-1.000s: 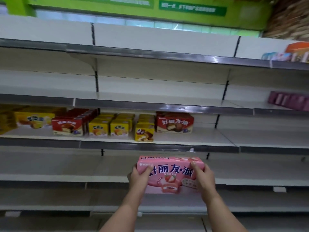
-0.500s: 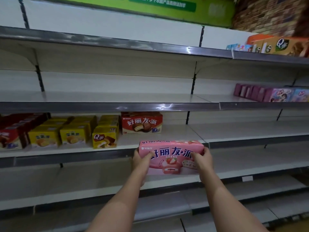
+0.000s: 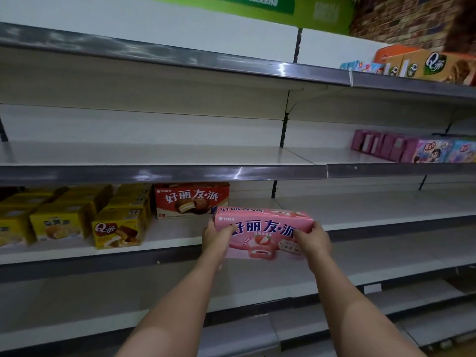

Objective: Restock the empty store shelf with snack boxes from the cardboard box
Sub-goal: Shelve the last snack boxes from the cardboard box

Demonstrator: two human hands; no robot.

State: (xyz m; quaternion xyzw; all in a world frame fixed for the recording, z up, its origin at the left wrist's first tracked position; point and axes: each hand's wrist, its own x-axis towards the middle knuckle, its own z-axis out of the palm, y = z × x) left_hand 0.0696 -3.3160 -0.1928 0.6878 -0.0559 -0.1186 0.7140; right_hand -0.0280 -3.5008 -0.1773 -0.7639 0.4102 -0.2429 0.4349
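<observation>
We're gripping the pink snack box (image 3: 262,229) at both ends, left hand (image 3: 215,237) and right hand (image 3: 313,239), keeping it level just right of the red box (image 3: 192,200), lining up with the shelf (image 3: 360,217).

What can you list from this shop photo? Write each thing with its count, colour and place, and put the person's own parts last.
pink snack box: one, pink, held before the third shelf's edge
red snack box: one, red, third shelf, behind the pink one
yellow snack boxes: several, exact count unclear, yellow, third shelf left
purple and pastel boxes: several, second shelf right
orange and tan boxes: several, top shelf right
shelves: white with grey edges
green sign: one, top
left hand: grips box's left end
right hand: grips box's right end
</observation>
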